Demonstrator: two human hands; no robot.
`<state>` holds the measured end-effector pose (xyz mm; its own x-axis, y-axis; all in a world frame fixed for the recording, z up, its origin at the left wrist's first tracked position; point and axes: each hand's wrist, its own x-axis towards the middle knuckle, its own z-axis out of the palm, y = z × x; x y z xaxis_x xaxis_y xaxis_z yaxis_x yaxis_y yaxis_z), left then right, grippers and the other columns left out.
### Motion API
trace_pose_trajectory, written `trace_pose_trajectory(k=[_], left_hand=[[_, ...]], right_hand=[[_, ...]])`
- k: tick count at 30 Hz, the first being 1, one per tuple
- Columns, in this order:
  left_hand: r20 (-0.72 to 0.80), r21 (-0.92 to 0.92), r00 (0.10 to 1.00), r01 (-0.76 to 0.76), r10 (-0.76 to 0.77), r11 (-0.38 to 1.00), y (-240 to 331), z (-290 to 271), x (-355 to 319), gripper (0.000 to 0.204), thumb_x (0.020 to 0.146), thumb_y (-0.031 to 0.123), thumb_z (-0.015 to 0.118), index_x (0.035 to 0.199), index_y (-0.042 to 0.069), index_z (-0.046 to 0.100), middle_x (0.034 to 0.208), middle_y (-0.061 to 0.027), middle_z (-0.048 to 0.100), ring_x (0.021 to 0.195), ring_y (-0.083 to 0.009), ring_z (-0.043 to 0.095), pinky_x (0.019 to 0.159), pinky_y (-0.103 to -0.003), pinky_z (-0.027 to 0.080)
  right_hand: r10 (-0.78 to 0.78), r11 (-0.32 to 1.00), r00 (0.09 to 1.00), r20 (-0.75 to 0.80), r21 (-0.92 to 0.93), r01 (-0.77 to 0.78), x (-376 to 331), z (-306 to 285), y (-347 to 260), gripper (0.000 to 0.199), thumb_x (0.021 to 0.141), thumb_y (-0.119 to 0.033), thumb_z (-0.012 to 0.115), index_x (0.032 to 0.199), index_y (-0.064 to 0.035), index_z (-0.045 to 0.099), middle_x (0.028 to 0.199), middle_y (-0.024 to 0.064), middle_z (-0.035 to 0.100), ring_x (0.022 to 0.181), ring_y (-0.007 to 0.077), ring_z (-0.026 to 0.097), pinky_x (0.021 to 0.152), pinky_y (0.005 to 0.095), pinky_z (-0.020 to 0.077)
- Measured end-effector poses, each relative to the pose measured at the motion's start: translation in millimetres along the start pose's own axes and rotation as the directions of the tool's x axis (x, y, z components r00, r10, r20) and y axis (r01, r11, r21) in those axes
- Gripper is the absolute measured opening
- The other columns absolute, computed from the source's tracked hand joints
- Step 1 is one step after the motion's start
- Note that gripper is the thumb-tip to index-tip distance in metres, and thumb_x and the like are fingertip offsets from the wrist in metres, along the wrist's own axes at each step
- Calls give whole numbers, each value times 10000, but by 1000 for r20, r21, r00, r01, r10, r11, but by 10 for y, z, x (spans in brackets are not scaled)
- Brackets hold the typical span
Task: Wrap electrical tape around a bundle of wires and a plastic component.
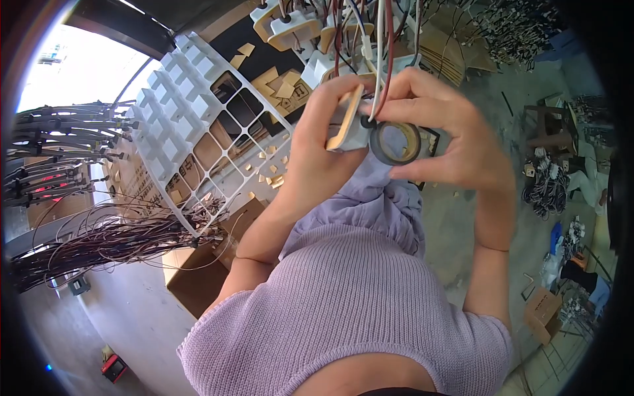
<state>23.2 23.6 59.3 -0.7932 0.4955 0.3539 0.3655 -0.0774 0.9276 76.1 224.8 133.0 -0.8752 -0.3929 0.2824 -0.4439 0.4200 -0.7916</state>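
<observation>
My left hand (pixel 315 145) is closed around a white plastic housing (pixel 357 136) with a tan rim along one side. White and dark red wires (pixel 380 66) run up from a black grommet at the housing's edge. Beside that grommet is a roll of black tape (pixel 395 143), its ring facing up at me. My right hand (pixel 449 129) curls about the roll, the fingers above it by the wires and the thumb at its lower edge. Whether a strip of tape joins the roll to the wires cannot be made out.
More white housings with tan rims (pixel 294 33) hang ahead on wires. At the left stands a white grid rack (pixel 224 155) with rows of white blocks. Bundles of dark cables (pixel 99 254) extend at left, above an open cardboard box (pixel 198 280). Cable heaps (pixel 549 185) lie at right.
</observation>
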Motion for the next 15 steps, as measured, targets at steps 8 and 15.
trace_pose_trajectory(k=[8, 15], left_hand=[[56, -142, 994, 100, -93, 985, 16, -30, -18, 555, 766, 12, 709, 1294, 7, 540, 1087, -117, 645, 947, -225, 658, 791, -319, 537], [829, -555, 541, 826, 142, 97, 21, 15, -47, 681, 658, 141, 687, 1252, -139, 505, 824, -210, 637, 703, -282, 674, 388, -258, 473]], right_hand=[[406, 745, 913, -47, 595, -301, -27, 223, -420, 816, 709, -197, 882, 1416, -1, 524, 1099, 59, 660, 1044, 176, 651, 956, 323, 496], [-89, 857, 996, 23, 511, 64, 233, 29, 379, 684, 761, -113, 831, 1387, -32, 568, 1218, 133, 670, 1138, 215, 633, 1015, 378, 469]])
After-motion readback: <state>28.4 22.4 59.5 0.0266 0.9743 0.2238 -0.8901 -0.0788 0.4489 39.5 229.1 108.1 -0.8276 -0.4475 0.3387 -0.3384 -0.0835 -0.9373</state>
